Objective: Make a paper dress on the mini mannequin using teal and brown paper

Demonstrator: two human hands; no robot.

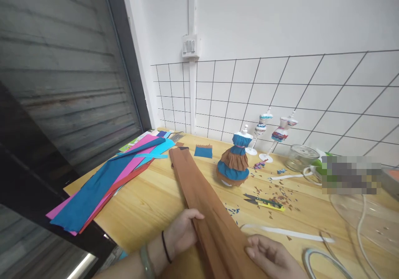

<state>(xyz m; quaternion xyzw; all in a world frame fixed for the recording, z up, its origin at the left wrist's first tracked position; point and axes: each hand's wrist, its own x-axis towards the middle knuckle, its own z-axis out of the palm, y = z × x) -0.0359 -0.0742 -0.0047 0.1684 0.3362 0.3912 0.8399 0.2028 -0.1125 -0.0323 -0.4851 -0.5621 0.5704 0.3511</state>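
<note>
"Where's the brown strip (pixel 205 196) lying?"

"Right in front of the person, running lengthwise over the wooden table (pixel 146 216), its far end near a small blue patch (pixel 203 151) with a brown fringe."

"And the hands?"

"The left hand (pixel 183 231) holds the strip by its left edge, thumb on top. The right hand (pixel 271 254) is at the opposite edge, fingers curled in narrow. From where I stand, I can't tell whether they actually pinch it."

"What's that standing beyond?"

"A figure in a tiered blue and brown dress (pixel 234 162), upright on the tabletop. Behind it, near the wall grid (pixel 224 79), stand 2 slimmer dress forms (pixel 282 133) on round white bases."

"I see yellow-handled snips (pixel 264 202) too."

"Yes, in front of the dressed figure, with tiny brown scraps (pixel 282 196) strewn about them. A white band (pixel 286 232) lies closer, just beyond the right hand."

"And over to the left?"

"A pile of coloured strips (pixel 93 196), blue, pink and red among them, fanned out and hanging past the table's edge. It's well apart from the right hand."
</note>
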